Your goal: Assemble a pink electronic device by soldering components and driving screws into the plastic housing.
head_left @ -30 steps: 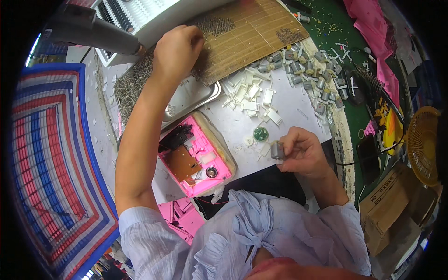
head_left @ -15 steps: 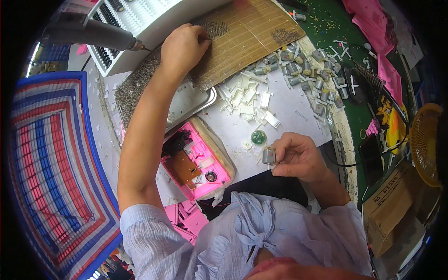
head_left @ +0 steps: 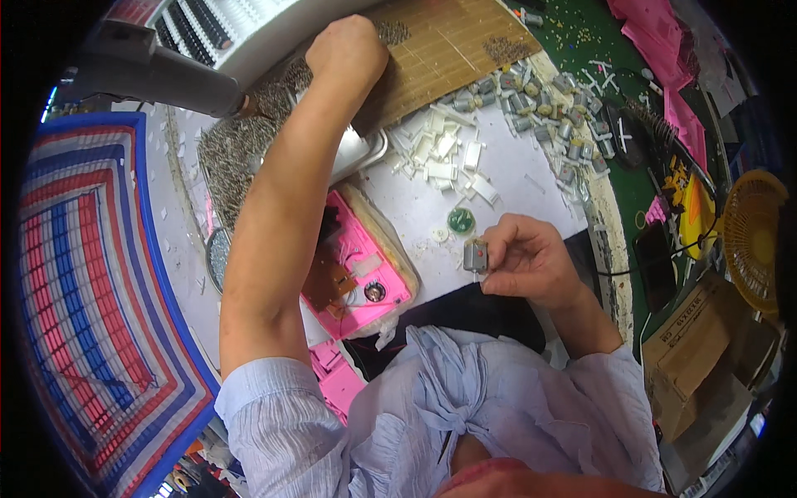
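My right hand (head_left: 531,259) pinches a small grey metal motor (head_left: 476,256) between thumb and fingers, above the white work surface. My left arm stretches far forward. At its end my left hand (head_left: 347,51) is curled closed at the edge of a brown board (head_left: 448,50) strewn with small screws or pins; what its fingertips hold is hidden. Near the motor lie a small round dish of green stuff (head_left: 461,220) and a white gear (head_left: 440,236). A pink plastic housing (head_left: 390,311) with wires and a brown circuit board rests open beside my left forearm.
White plastic parts (head_left: 444,153) and a heap of small motors (head_left: 531,108) lie beyond my right hand. A grey power screwdriver (head_left: 166,75) hangs at upper left before a white foam tray (head_left: 266,25). A blue-rimmed striped basket (head_left: 137,249) stands left, a cardboard box (head_left: 689,332) right.
My left hand has moved forward and slightly right over the board, its fingers now turned out of sight. My right hand still holds the motor, shifted slightly up in the picture.
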### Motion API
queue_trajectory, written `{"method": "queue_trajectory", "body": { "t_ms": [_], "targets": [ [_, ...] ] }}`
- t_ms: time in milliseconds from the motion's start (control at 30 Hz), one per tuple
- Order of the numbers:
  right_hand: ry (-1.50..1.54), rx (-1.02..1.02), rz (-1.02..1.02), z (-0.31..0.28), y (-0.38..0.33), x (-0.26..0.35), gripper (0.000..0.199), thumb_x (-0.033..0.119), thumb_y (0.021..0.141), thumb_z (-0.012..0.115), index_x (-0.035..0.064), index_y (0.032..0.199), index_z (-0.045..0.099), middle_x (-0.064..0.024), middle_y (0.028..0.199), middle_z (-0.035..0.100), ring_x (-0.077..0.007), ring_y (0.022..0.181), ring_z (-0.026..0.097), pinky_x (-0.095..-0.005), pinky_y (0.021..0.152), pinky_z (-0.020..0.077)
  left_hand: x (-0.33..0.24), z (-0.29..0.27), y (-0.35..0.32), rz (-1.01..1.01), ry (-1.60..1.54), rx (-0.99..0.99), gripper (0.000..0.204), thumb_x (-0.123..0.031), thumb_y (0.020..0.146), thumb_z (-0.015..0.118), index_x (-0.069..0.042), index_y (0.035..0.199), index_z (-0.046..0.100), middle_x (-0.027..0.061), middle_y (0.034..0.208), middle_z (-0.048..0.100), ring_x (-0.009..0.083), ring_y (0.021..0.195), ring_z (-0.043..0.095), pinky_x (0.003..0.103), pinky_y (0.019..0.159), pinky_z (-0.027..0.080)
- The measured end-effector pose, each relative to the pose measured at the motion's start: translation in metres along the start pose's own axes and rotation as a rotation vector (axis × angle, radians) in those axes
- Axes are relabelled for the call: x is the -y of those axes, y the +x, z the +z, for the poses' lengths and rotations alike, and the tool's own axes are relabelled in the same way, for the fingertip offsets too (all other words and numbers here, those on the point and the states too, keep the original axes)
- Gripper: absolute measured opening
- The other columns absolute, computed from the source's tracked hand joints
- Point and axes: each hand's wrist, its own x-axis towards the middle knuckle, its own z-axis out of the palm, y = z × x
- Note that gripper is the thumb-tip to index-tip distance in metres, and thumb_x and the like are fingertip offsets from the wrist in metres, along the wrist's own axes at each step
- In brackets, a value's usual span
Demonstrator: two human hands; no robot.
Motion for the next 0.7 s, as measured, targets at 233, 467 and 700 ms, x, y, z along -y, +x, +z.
{"method": "queue_trajectory", "body": {
  "t_ms": [233,467,700],
  "targets": [
    [-0.166,-0.12,-0.042,0.0,-0.011,0.009,0.029,-0.008,0.079,0.08,0.0034,0.097,0.06,-0.0019,0.095,0.06,-0.0097,0.087,0.06,-0.024,0.079,0.0493,-0.001,0.01,-0.005,-0.012,0.008,-0.103,0.02,-0.014,0.084,0.064,0.0,0.092,0.076,0.0253,0.101,0.072,0.0405,0.098,0.071,0.048,0.084,0.057],
    [-0.891,-0.341,-0.084,-0.014,-0.001,0.027,0.037,-0.001,0.085,0.072,0.0048,0.12,0.063,0.0001,0.078,0.06,-0.0069,0.074,0.057,-0.0234,0.068,0.0463,0.012,-0.014,-0.046,0.27,-0.26,-0.412,0.019,-0.017,0.078,0.071,-0.001,0.088,0.073,0.0203,0.089,0.072,0.0381,0.082,0.07,0.045,0.077,0.057],
    [-1.398,-0.025,-0.034,-0.018,0.031,0.018,0.034,0.007,0.083,0.066,0.0084,0.117,0.066,-0.0129,0.083,0.066,-0.0302,0.072,0.064,-0.0396,0.069,0.0515,0.033,-0.075,-0.165,0.237,-0.894,-0.091,0.017,-0.011,0.086,0.073,0.003,0.096,0.07,0.0057,0.087,0.072,0.0122,0.078,0.067,0.025,0.073,0.054]
  ]
}}
